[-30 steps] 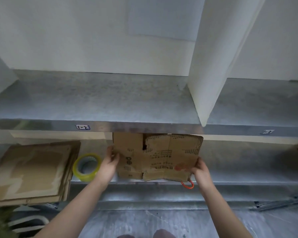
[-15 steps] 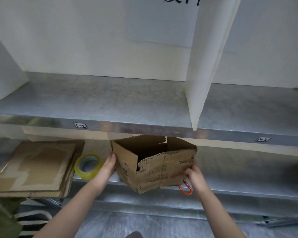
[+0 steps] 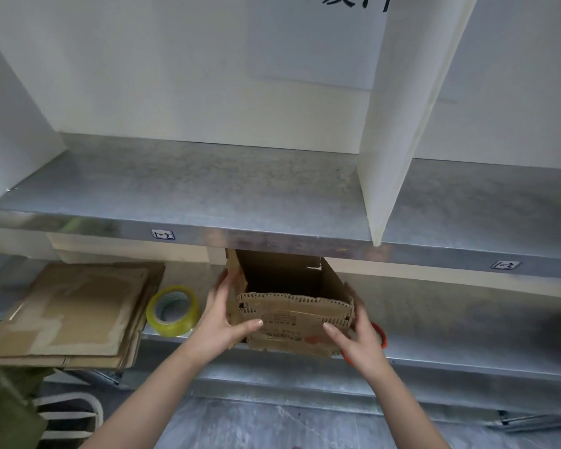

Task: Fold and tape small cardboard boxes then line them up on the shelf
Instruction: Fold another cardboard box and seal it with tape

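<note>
**Box squared up, tape not yet touched**

Far left, a stack of flat cardboard [image 3: 75, 312] waits on the lower shelf [image 3: 467, 345], and the yellow tape roll [image 3: 172, 311] lies just beside it, untouched. Now the left hand [image 3: 222, 319]: fingers together and straight up the side wall, thumb across the front panel. The box [image 3: 292, 306] stands open-topped at the shelf's front edge, under the upper shelf [image 3: 208, 189]. The right hand [image 3: 360, 335] holds the other corner, thumb on the front, fingers round the side and mostly hidden. An orange ring [image 3: 382, 333] peeks out behind it. I'd call this the forming step. Next, the flaps need folding shut, and one hand must free itself for that roll.
</note>
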Demonstrator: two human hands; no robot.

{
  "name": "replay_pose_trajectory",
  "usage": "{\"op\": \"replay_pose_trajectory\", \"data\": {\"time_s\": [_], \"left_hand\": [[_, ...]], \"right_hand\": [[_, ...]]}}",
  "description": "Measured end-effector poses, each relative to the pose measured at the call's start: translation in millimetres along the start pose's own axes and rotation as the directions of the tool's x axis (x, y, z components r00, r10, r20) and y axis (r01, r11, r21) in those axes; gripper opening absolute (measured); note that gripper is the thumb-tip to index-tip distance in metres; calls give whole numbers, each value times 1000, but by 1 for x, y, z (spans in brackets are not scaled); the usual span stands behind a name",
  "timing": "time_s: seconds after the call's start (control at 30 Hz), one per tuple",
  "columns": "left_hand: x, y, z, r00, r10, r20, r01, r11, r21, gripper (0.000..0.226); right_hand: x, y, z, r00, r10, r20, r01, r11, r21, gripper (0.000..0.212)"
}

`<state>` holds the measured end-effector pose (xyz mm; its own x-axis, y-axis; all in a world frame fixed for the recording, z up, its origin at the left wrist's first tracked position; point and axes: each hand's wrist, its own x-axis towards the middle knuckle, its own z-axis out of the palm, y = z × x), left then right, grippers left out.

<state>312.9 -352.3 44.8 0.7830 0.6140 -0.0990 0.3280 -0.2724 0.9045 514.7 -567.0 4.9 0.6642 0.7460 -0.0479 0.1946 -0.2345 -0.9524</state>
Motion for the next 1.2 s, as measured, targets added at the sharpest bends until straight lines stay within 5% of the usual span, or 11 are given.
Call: {"op": "replay_pose_trajectory", "data": {"time_s": [0.13, 0.2, 0.33, 0.5, 0.8, 0.97, 1.07, 1.2], "left_hand": [[5, -5, -5, 997, 73, 19, -75, 984, 161, 61], [0, -14, -9, 997, 61, 38, -67, 981, 182, 51], [-5, -29, -8, 999, 39, 1, -39, 987, 153, 46], [1, -35, 6, 999, 36, 17, -39, 979, 201, 45], [31, -14, 45, 995, 46, 89, -64, 975, 211, 56], [40, -14, 38, 999, 46, 26, -50, 977, 208, 43], [49, -16, 30, 1000, -28, 4, 27, 980, 199, 77], [70, -3, 21, 967, -176, 182, 177, 984, 11, 121]], "right_hand": [[4, -13, 8, 986, -116, 117, 145, 948, -284, 70], [4, -14, 12, 984, -74, 162, 117, 953, -280, 68], [5, -12, 22, 989, 93, 117, -74, 984, -164, 53], [6, -7, 26, 995, 95, 7, -92, 980, -175, 48], [12, 7, -20, 982, 135, -130, -160, 964, -211, 58], [16, 1, -13, 985, 94, -143, -113, 984, -135, 74], [25, -2, -10, 980, 131, -150, -149, 983, -111, 80], [43, -10, -21, 971, 234, -51, -238, 967, -95, 111]]}}
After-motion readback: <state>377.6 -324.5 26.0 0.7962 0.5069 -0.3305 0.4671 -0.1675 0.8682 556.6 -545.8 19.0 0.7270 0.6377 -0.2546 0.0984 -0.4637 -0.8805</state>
